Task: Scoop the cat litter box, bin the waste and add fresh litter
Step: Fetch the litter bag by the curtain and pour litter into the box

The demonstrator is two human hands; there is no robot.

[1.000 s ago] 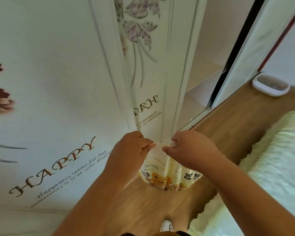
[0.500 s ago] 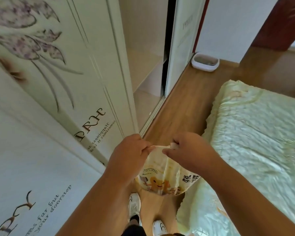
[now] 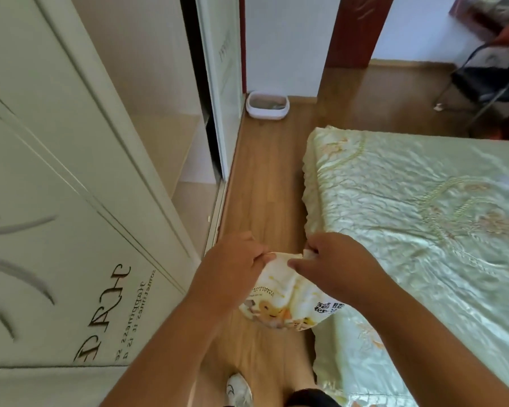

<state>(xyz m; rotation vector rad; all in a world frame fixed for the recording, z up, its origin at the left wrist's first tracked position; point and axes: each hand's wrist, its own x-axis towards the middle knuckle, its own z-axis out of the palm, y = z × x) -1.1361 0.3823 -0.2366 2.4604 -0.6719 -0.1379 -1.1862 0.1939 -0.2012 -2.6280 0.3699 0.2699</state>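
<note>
A cream and yellow litter bag [image 3: 282,301] with cartoon print hangs in front of me above the wooden floor. My left hand [image 3: 232,268] pinches the left side of its top edge. My right hand [image 3: 332,259] pinches the right side of the same edge. The white litter box [image 3: 267,104] stands far ahead on the floor, against the wall beside the wardrobe, with greyish litter inside.
A wardrobe with sliding doors [image 3: 71,201] runs along my left, one section open. A bed with a pale green cover [image 3: 423,230] fills the right. A narrow strip of wooden floor [image 3: 265,177] leads between them. A dark chair [image 3: 488,74] stands at the far right.
The view has swung from the wardrobe door toward the room, bringing the litter box and bed into sight. Both hands keep their hold on the bag's top edge.
</note>
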